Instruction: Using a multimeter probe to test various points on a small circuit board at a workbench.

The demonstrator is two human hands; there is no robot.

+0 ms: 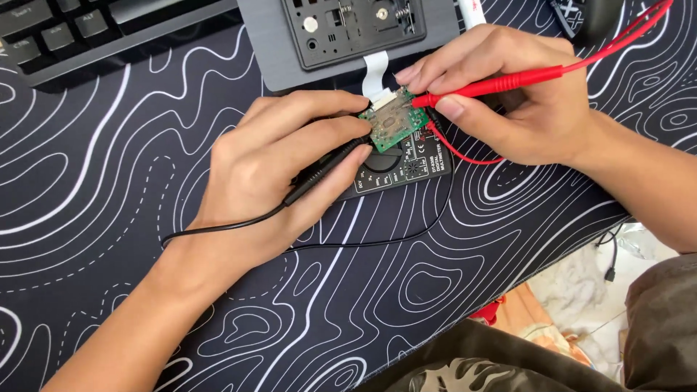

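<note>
Green, small and square, the circuit board (pixel 392 125) sits at upper centre of the frame, resting over a black multimeter (pixel 403 165) and tied by a white ribbon cable (pixel 375 72) to a grey opened casing (pixel 348 36). The left hand (pixel 279 170) pinches a black probe (pixel 327 165) against the board's left edge; the right hand (pixel 508 94) is closed around a red probe (pixel 494 83) touching its top edge. A slipping tip could bridge neighbouring contacts, since the board lies loose; a tug might strain the ribbon.

open mat (pixel 109 218) at left; keyboard (pixel 80 33) and grey panel (pixel 348 36) across top
</note>
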